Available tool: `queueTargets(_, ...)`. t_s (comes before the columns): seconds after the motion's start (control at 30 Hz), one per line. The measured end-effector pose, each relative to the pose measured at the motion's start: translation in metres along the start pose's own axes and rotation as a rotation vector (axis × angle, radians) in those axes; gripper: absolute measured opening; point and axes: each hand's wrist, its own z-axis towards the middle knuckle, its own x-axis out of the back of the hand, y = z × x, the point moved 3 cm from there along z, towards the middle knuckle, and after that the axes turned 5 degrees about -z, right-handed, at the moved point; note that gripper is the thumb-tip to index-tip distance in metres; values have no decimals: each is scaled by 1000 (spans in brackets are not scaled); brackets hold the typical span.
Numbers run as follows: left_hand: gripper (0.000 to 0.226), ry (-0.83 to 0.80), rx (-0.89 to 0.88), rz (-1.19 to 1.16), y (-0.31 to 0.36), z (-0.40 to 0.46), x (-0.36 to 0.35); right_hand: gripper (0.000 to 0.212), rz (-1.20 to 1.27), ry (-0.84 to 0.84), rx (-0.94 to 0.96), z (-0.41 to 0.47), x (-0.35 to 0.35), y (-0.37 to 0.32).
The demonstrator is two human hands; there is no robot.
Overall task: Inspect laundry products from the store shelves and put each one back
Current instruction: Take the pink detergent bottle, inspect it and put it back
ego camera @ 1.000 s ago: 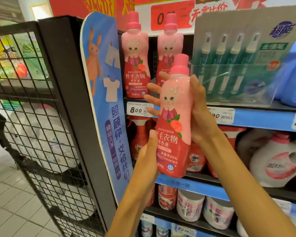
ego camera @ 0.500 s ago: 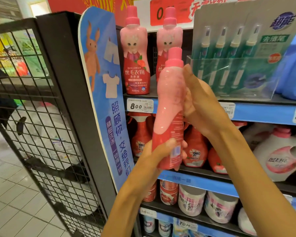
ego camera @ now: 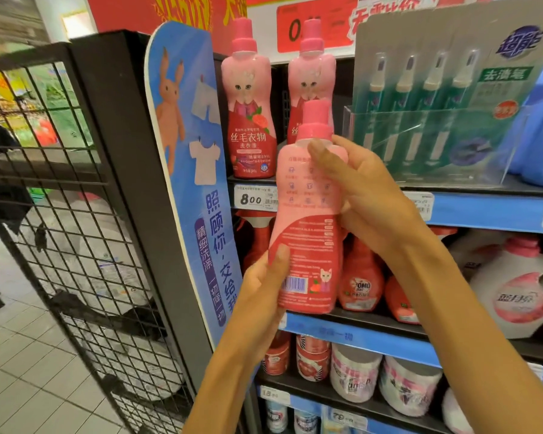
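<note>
A person is holding a pink detergent bottle [ego camera: 306, 220] upright in front of the shelves, its back label with the barcode [ego camera: 294, 283] facing the camera. The left hand [ego camera: 261, 296] is gripping the lower part of the bottle from about 7 o'clock, thumb pressing on the label and the other fingers wrapping behind, out of sight. The right hand [ego camera: 364, 195] is cupping the upper body from 3 o'clock, its fingers curling round the shoulder just under the pink cap [ego camera: 315, 123]. Two matching bottles are standing on the top shelf [ego camera: 254, 180]: one with a cat label [ego camera: 250, 101] at 11 o'clock of the held bottle, the other [ego camera: 311, 79] directly behind it at 12 o'clock, partly hidden. A price tag reading 800 [ego camera: 255, 197] is sitting on the shelf edge at 9 o'clock. A clear box of stain-remover pens [ego camera: 420, 142] is standing at 2 o'clock. Orange spray bottles [ego camera: 359, 277] are showing on the shelf below, behind the held bottle's base.
</note>
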Motion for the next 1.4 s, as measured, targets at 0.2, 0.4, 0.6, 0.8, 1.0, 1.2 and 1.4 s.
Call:
queueTargets(0.2,59,-58,130,-237,-11,-1,-4,56,175,-168,-181,5,1,10)
queueTargets(0.4,58,34,-26,180,-12,4,-5,31,106,62,-64,8,4,15)
queueTargets(0.6,67,-49,-73,326,-7,2,-11,41,40,58,-57,8,9,15)
queueTargets(0.8,61,-305,57,-221,-7,-8,-17,39,115,-39,-117,6,7,19)
queueTargets(1.0,52,-49,79,129,0,-8,-1,38,28,83,-62,9,9,16)
queueTargets(1.2,46,-20,-10,69,17,-13,-6,37,34,23,-133,10,8,9)
queueTargets(1.4,52,-156,32,-451,36,-20,-18,31,92,-15,-202,6,2,16)
